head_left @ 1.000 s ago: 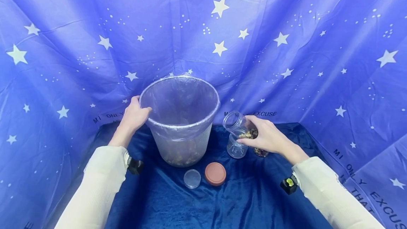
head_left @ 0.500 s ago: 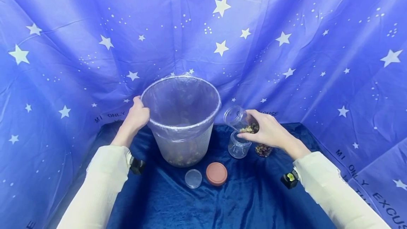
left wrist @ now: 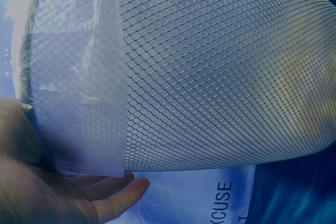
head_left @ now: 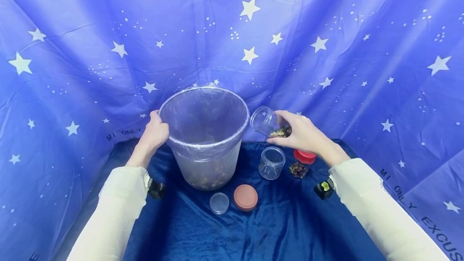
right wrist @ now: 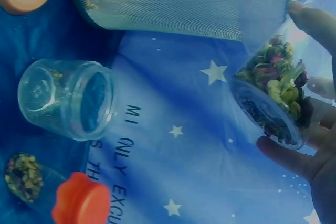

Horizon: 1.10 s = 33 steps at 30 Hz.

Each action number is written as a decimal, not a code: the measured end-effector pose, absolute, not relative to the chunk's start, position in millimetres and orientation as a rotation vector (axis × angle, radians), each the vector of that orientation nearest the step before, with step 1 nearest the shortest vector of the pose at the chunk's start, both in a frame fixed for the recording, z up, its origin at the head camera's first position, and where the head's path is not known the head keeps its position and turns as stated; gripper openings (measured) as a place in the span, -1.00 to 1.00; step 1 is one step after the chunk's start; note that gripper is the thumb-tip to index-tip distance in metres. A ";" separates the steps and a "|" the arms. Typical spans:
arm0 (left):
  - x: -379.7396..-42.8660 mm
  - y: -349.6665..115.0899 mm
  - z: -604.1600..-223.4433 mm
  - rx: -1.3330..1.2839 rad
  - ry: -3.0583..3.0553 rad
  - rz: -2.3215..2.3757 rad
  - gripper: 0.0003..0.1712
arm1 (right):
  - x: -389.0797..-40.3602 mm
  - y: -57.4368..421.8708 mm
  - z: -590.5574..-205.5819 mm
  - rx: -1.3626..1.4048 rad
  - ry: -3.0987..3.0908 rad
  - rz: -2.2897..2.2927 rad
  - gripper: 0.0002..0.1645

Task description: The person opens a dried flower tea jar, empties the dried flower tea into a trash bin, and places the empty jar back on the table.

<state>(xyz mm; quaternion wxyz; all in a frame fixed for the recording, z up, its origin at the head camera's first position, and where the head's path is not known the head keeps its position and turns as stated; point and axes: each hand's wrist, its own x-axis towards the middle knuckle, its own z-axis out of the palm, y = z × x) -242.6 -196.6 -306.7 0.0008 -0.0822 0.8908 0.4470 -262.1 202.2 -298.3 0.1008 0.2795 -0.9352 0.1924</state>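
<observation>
My left hand point(head_left: 154, 134) grips the rim of a mesh wastebasket point(head_left: 208, 166), which has a clear plastic liner point(left wrist: 84, 77) folded over its top. In the left wrist view its fingers lie along the outside wall. A clear jar point(head_left: 264, 120) is held in my right hand point(head_left: 304, 134), tilted with its mouth towards the wastebasket's right rim. Dried flowers point(right wrist: 278, 80), greenish and dark red, lie in the jar's lower part. Below that hand, an open clear jar point(head_left: 272, 165) stands upright on the cloth. Small yellowish bits show through the wastebasket's mesh near its bottom.
A small container with a red cap point(head_left: 305, 156) and dried bits inside stands right of the open jar. In front of the wastebasket lie a clear lid point(head_left: 219, 203) and a pinkish-brown lid point(head_left: 245, 197). Dark blue cloth point(head_left: 232, 237) covers the table; a starry curtain point(head_left: 203, 31) surrounds it.
My right hand has lifted the tilted jar up and slightly left, off the open jar and nearer the wastebasket's rim. The red cap has come into sight. My left hand stays on the rim.
</observation>
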 end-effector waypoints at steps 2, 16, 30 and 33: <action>-242.7 -196.7 -306.9 -0.260 2.797 1.408 -0.21 | -266.0 201.3 -293.8 0.847 -2.767 0.546 -0.07; -243.0 -196.2 -307.6 -0.271 2.796 1.419 -0.22 | -281.9 194.8 -263.4 0.789 -2.830 0.379 0.04; -242.9 -195.4 -306.6 -0.284 2.781 1.419 -0.21 | -291.8 176.1 -244.7 0.786 -2.809 0.369 -0.02; -243.3 -195.5 -307.0 -0.290 2.784 1.415 -0.21 | -293.0 172.0 -244.1 0.812 -2.807 0.332 -0.03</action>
